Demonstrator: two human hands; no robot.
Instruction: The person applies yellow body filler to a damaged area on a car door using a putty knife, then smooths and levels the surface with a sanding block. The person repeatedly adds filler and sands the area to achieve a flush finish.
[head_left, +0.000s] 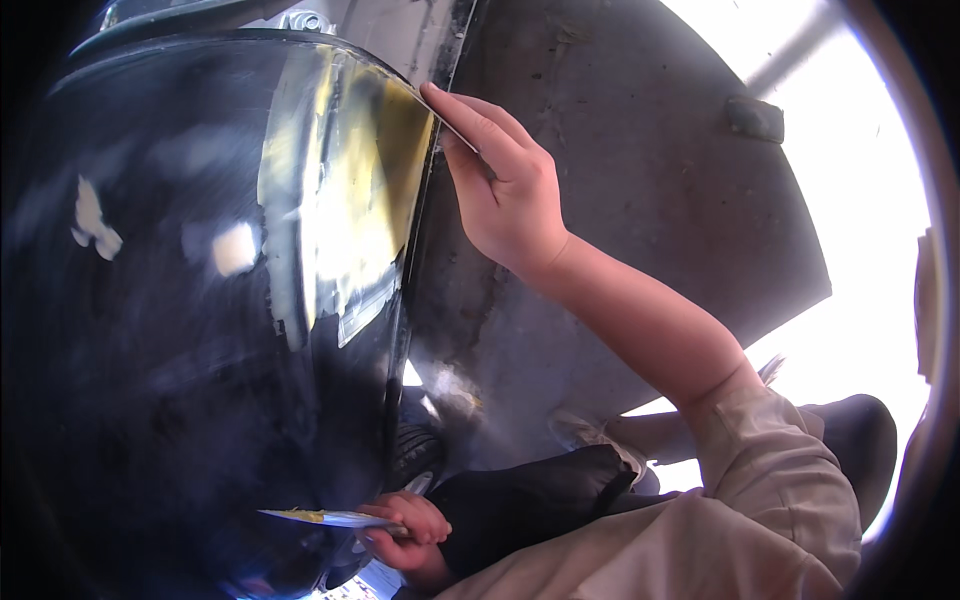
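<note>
A dark, curved vehicle body panel fills the left side, with streaked yellowish and pale filler along its right edge. My right hand is at the upper part of that edge, fingers nearly straight. Between its fingers and thumb is a thin, flat spreader, seen almost edge-on, its tip against the panel's rim. Lower down, my left hand is closed round a putty knife. Its blade points left, and some yellow filler lies on it. The left fingers partly hide the handle.
A tyre shows beneath the panel's lower right edge. Grey-brown, stained floor spreads to the right, with a small dark block at its far side. My dark-trousered leg is bent close to the vehicle. Bright glare washes out the far right.
</note>
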